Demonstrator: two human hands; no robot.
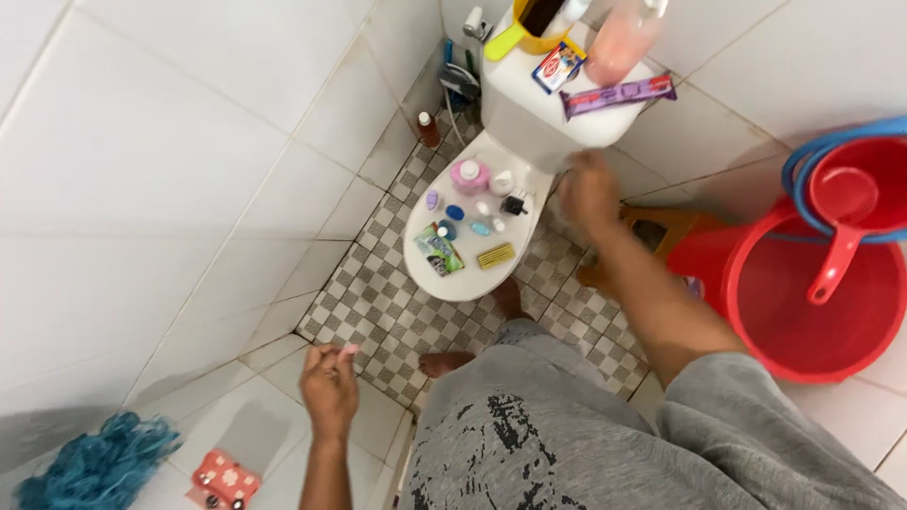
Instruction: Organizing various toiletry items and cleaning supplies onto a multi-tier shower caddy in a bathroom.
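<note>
Bright, even, diffuse light; no single source visible. Soft glare on white wall tiles at left. Faint grey shadow low left, near the blue mesh sponge. Weak shadow under the toilet lid on the checkered floor. Motion blur on right hand, smeared at the tank edge. Pink bottle far at top also soft. Left hand fairly sharp. Wide-angle bending of tile lines toward the edges. Slight compression softness overall.

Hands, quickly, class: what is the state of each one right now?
Left hand: fingers curled, pinching something small and pale; what it is cannot be told.
Right hand: motion-blurred beside the toilet; state cannot be told.
</note>
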